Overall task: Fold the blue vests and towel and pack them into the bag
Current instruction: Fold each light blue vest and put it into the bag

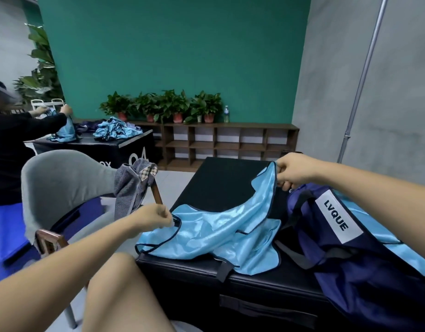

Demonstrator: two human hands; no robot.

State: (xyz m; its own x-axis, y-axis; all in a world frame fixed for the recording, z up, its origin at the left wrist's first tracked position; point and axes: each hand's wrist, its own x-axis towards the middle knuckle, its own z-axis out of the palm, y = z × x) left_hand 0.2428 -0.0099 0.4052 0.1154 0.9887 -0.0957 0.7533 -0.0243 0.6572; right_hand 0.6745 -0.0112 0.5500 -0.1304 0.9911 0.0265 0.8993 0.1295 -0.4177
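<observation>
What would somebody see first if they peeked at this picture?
The shiny light-blue vest jumps out first, stretched between the left hand and the right hand over the black box. To its right sits a navy bag with a white LVQUE label. Behind, a big green wall rises above a row of potted plants.

Soft, even indoor light, moderately bright; no hard shadows. Satin sheen glints across the light-blue vest at centre, brightest toward 5 o'clock. Wide-angle bending at edges: metal pole at 2 o'clock bows. Other person at 9 o'clock smeared with motion blur. Left hand slightly soft. Mild compression haze throughout.
</observation>
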